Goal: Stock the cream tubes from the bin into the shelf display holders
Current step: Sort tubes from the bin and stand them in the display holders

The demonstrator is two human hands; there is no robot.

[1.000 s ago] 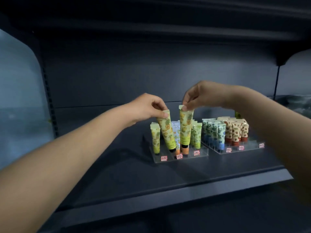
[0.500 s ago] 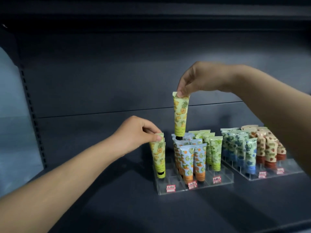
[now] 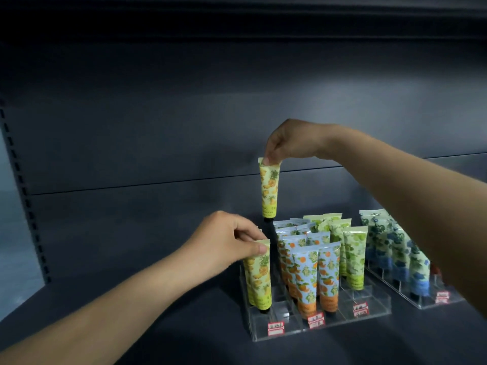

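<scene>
Cream tubes with a yellow pineapple print stand cap-down in the leftmost lane of a clear acrylic display holder (image 3: 279, 335) on a dark grey shelf (image 3: 158, 325). The shelf's back panel is the same flat grey, and a slotted upright (image 3: 23, 191) runs down its left edge. The left part of the shelf is bare and offers free room beside the holder.

The left hand (image 3: 226, 241) reaches in from the lower left, its fingers (image 3: 259, 249) pinched shut on the crimped top of the front pineapple tube (image 3: 259, 277), which stands upright in that lane with its black cap at the holder's floor. More yellow tubes stand close behind it.

Above the back of the same lane, the right hand (image 3: 292, 140) holds a second pineapple tube (image 3: 269, 191) by its top seam between thumb and fingertips; the tube hangs nearly upright, cap down, clear of the holder and just above the tubes behind.

To the right, the middle lanes carry blue orange-print tubes (image 3: 305, 280), packed tight, then a lane of green lime-print tubes (image 3: 355, 259). Red-and-white price tags (image 3: 276, 328) sit on the holder's front lip. A second clear holder (image 3: 427, 302) stands just beside it with blue floral tubes (image 3: 405, 256); the right forearm crosses in front of its far side and hides what is there.
</scene>
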